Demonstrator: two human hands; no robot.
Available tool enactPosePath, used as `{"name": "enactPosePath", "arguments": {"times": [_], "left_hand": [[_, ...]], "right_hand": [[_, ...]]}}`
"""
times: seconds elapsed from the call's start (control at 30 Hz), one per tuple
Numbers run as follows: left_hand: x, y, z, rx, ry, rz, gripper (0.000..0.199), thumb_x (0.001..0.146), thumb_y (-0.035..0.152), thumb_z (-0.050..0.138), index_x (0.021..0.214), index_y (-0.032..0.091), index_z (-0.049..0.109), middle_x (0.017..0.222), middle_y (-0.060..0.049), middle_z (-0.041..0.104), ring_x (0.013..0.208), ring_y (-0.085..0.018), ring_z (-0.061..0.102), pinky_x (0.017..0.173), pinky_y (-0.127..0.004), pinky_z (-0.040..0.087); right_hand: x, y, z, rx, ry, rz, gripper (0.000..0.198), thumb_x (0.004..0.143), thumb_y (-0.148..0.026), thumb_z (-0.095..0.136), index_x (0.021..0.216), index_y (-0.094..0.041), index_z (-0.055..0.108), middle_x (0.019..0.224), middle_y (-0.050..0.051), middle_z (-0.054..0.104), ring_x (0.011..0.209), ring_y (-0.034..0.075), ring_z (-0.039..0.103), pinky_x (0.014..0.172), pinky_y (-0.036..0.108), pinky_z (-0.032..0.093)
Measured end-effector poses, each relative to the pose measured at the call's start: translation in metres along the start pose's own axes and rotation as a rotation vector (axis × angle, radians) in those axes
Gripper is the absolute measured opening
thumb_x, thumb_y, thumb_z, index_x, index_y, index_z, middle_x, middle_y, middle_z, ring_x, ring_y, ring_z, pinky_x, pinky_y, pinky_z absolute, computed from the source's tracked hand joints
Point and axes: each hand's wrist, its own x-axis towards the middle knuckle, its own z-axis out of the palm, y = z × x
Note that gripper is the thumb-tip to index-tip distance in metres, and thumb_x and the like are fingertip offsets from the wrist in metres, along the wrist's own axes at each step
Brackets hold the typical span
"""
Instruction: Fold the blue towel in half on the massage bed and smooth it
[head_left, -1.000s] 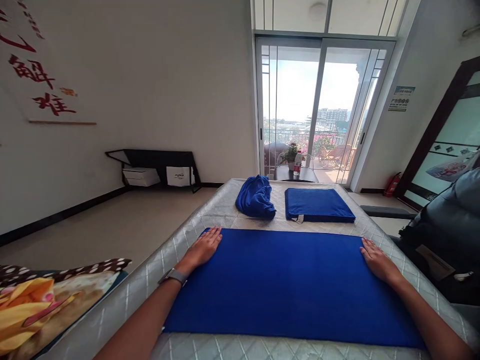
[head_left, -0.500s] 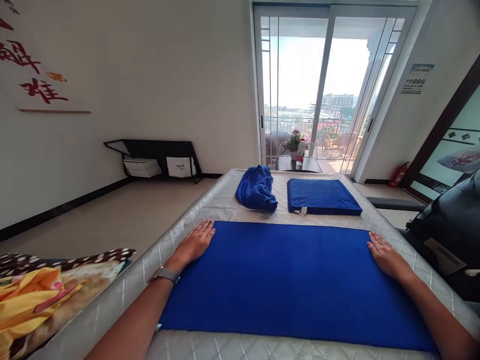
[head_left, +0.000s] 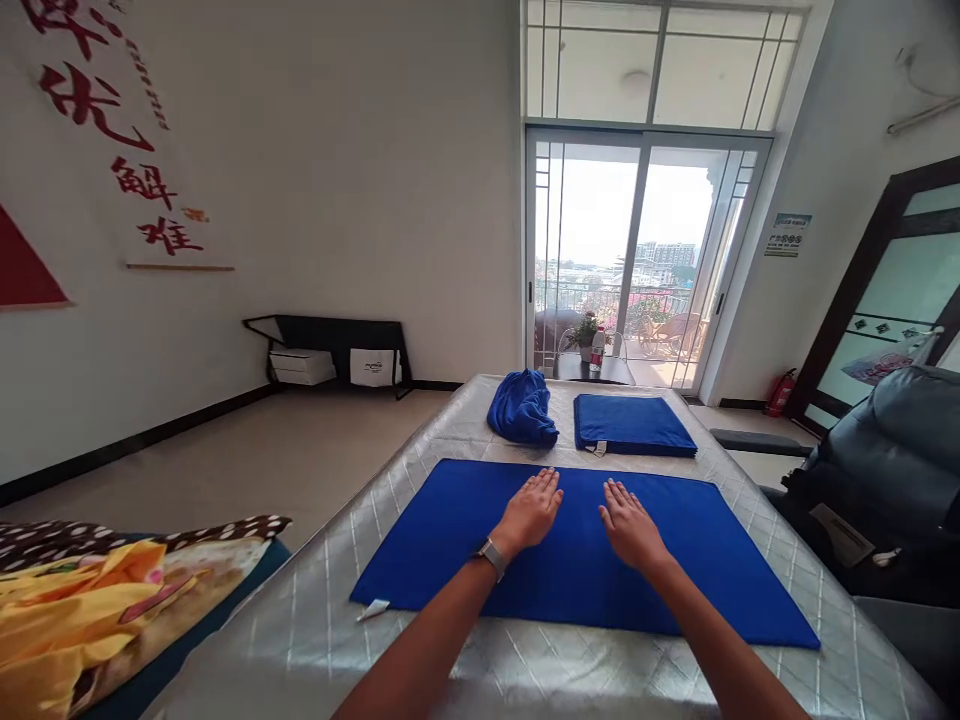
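Note:
A blue cloth point(head_left: 577, 580) lies spread flat on a pale quilted mattress point(head_left: 300, 600), with a white tag at its near left corner. My left hand point(head_left: 529, 512), a watch on its wrist, rests palm down on the cloth left of its middle, fingers stretched toward the far edge. Just right of the middle, my right hand point(head_left: 630, 522) also lies flat on the cloth, fingers out. Neither hand grips anything. Beyond the cloth sit a crumpled blue cloth point(head_left: 523, 410) and, to its right, a neat stack of folded blue cloths point(head_left: 634, 422).
Patterned bedding point(head_left: 112, 620) lies at the lower left. A black leather chair point(head_left: 892, 450) stands against the right side. Past the mattress are a small table point(head_left: 589, 370) with a bottle point(head_left: 597, 350) and plant, and a low black shelf point(head_left: 330, 345).
Both hands have moved inward from the cloth's far left and right corners to near its middle. My view has tilted up, showing more wall and window.

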Motion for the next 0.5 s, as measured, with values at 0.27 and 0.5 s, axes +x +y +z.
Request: {"name": "enactPosePath", "arguments": {"times": [0.27, 0.5], "left_hand": [[-0.007, 0.056, 0.018, -0.056, -0.092, -0.104, 0.055, 0.104, 0.033, 0.024, 0.150, 0.007, 0.042, 0.155, -0.018, 0.042, 0.147, -0.027, 0.035, 0.119, -0.048, 0.032], [-0.099, -0.071, -0.014, 0.150, -0.177, -0.176, 0.052, 0.100, 0.022, 0.030, 0.148, 0.013, 0.047, 0.157, -0.015, 0.039, 0.146, -0.027, 0.035, 0.118, -0.048, 0.034]], "right_hand": [[-0.008, -0.029, 0.022, 0.014, -0.094, 0.078, 0.066, 0.100, -0.040, 0.017, 0.157, -0.007, 0.023, 0.165, 0.011, 0.020, 0.153, 0.020, 0.013, 0.124, 0.041, 0.010], [-0.070, 0.120, 0.014, -0.097, -0.072, 0.293, 0.069, 0.097, -0.044, 0.017, 0.157, -0.010, 0.026, 0.165, 0.008, 0.022, 0.152, 0.021, 0.017, 0.123, 0.044, 0.018]]}}
